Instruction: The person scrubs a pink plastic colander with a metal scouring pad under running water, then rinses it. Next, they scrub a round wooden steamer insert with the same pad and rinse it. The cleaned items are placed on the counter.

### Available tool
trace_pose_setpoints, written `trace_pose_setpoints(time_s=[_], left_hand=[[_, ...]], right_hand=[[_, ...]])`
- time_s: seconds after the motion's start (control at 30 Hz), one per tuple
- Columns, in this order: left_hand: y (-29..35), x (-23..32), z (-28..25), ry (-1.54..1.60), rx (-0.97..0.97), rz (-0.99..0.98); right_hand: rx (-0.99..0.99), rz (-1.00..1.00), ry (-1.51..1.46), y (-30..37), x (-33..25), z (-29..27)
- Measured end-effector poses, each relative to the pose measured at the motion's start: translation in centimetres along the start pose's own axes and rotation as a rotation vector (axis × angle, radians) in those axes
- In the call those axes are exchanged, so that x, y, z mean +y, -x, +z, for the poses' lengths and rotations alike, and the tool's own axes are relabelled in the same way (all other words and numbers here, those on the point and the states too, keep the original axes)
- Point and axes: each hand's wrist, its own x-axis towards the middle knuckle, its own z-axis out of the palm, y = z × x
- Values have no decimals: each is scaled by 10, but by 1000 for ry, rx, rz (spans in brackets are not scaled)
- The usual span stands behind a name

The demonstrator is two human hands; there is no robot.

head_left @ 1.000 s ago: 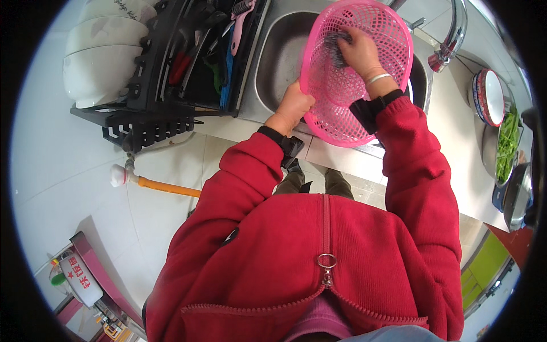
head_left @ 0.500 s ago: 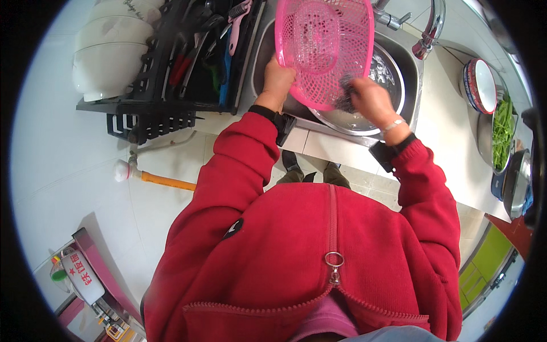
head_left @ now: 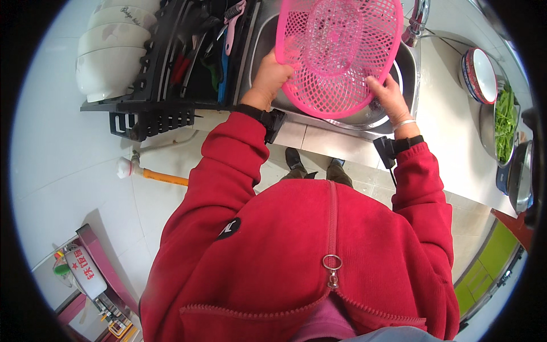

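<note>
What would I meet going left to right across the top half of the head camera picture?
White bowls, pink handle, left hand, pink basket, right hand, red-rimmed bowls, greens.

The pink basket (head_left: pixel 336 51) is cut off by the top edge and hides much of the metal basin (head_left: pixel 367 118) beneath it. The left hand's (head_left: pixel 270 78) fingers blur at its left rim; how the right hand's (head_left: pixel 393 100) fingers close at its right rim is unclear. Right of it, the faucet (head_left: pixel 417 23) is cropped; left of it, the utensils (head_left: pixel 196 51) overlap too darkly to tell apart.
</note>
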Motion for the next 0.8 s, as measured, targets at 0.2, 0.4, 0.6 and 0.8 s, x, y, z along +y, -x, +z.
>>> trace_pose_setpoints(time_s=[0.2, 0.4, 0.6, 0.8], left_hand=[[7, 8, 24, -1131, 538, 526], [71, 2, 54, -1496, -341, 820], [62, 7, 52, -1538, -232, 799], [41, 61, 28, -860, 92, 592]], right_hand=[[38, 136, -212, -12, 6, 15], [-36, 334, -310, -14, 4, 21], [-193, 281, -434, -13, 0, 14], [-123, 84, 556, -48, 36, -17]])
